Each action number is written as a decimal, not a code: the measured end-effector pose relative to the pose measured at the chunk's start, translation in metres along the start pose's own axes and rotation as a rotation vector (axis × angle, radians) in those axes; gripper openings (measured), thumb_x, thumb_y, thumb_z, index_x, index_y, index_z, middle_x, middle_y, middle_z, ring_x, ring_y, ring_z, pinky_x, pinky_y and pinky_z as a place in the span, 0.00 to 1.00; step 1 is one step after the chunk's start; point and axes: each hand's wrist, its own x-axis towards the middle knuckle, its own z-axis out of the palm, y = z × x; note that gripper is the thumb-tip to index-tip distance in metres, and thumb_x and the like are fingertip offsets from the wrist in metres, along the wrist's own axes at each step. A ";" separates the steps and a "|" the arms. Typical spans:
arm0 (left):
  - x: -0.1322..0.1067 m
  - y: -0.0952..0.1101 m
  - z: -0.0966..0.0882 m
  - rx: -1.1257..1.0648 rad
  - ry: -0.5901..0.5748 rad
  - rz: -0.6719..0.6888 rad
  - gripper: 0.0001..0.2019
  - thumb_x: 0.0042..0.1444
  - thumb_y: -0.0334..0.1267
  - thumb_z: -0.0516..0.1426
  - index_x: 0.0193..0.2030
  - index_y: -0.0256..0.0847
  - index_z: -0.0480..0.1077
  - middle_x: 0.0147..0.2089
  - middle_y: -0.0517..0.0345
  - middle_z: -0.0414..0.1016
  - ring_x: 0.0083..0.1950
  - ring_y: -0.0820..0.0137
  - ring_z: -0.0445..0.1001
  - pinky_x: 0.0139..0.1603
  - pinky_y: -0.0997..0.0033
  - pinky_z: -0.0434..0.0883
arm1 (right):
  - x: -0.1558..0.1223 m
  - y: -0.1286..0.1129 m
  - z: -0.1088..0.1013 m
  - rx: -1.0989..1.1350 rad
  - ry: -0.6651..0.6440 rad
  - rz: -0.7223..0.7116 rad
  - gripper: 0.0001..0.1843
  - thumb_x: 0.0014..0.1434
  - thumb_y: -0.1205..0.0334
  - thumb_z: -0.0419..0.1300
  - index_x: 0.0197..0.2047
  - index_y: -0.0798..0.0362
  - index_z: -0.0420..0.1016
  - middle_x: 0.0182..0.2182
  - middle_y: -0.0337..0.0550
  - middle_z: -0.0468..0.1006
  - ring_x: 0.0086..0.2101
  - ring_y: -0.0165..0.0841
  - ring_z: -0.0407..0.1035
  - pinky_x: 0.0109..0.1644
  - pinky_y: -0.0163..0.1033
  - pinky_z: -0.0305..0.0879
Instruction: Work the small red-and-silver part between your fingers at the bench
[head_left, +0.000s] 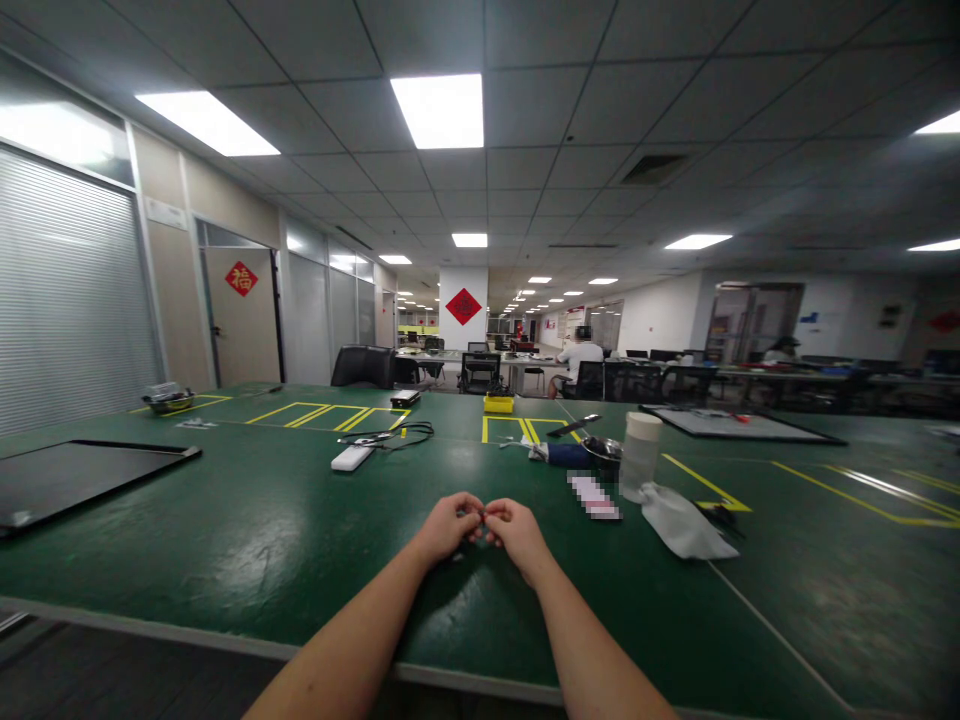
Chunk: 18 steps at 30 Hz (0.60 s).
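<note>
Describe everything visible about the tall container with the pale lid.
The container is a tall cylinder with cloudy, translucent walls that look like plastic and a cream lid. It stands upright on the green table, beyond and to the right of the right hand. A crumpled white item lies at its base, perhaps touching it. Any contents are unclear.

**Bare-armed on my remote view**

So from my end, the left hand [450, 525] and right hand [515, 532] are both bare, with slim, rounded fingers. The left forearm [352, 625] and right forearm [589, 635] are uncovered too, right down to the bottom edge of my view, narrow at the wrists and thicker lower down. One marking I can pick out: a tiny spot [311, 688] on the left forearm. Nails are too small to judge.
</note>
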 end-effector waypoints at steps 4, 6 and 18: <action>0.000 0.002 0.000 0.042 0.016 0.017 0.10 0.48 0.35 0.56 0.37 0.34 0.69 0.32 0.56 0.73 0.29 0.72 0.73 0.30 0.73 0.70 | -0.002 -0.003 0.001 -0.024 0.038 0.004 0.10 0.46 0.63 0.59 0.34 0.57 0.71 0.23 0.38 0.74 0.20 0.28 0.69 0.21 0.30 0.59; -0.001 0.003 0.000 0.089 0.039 0.027 0.10 0.47 0.35 0.57 0.37 0.35 0.70 0.33 0.57 0.73 0.28 0.73 0.72 0.29 0.74 0.69 | -0.002 -0.004 0.001 -0.038 0.054 -0.003 0.09 0.45 0.64 0.59 0.33 0.57 0.71 0.23 0.38 0.74 0.21 0.29 0.70 0.21 0.31 0.60; 0.001 0.000 0.000 0.068 0.057 0.005 0.10 0.47 0.35 0.55 0.37 0.36 0.70 0.33 0.56 0.74 0.31 0.71 0.73 0.28 0.74 0.70 | -0.001 -0.005 0.002 0.043 0.076 0.045 0.07 0.43 0.67 0.57 0.28 0.57 0.74 0.22 0.42 0.78 0.25 0.33 0.73 0.29 0.34 0.67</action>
